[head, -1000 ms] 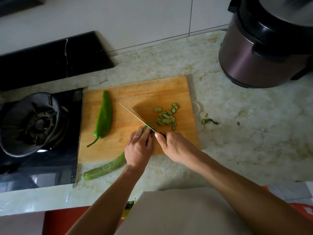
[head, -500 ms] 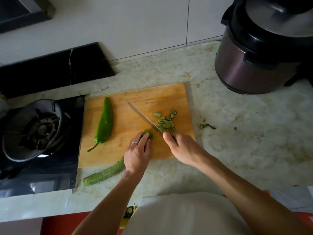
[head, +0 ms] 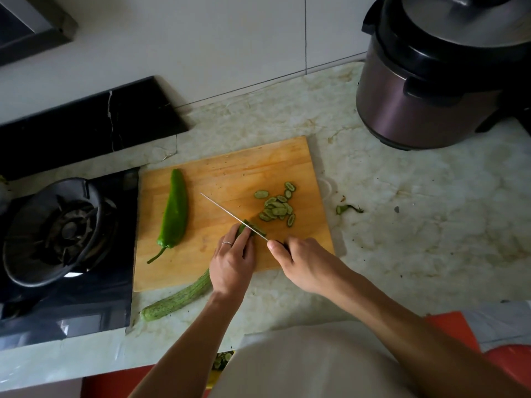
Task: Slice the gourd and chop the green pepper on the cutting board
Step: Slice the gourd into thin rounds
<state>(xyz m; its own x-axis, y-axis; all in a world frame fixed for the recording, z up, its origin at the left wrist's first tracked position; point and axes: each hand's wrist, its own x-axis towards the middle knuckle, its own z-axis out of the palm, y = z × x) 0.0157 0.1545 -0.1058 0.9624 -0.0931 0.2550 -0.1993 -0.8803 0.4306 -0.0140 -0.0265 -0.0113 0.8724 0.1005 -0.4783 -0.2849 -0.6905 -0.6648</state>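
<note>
On the cutting board [head: 230,173] the gourd [head: 184,294] runs under my left hand [head: 231,262], whose fingers press it down, its tail hanging off the near edge, the whole green pepper [head: 174,214] lies left, and my right hand [head: 298,262] grips the knife [head: 230,215], blade on the gourd's cut end beside the slices [head: 277,208]

A home kitchen. A gas burner [head: 61,229] is set in a black hob [head: 86,297] beside a marble-patterned counter [head: 402,225], with a tiled wall [head: 201,38] behind. An electric cooker [head: 439,73] stands on the counter near a wooden cutting board [head: 230,173] with vegetables on it.
</note>
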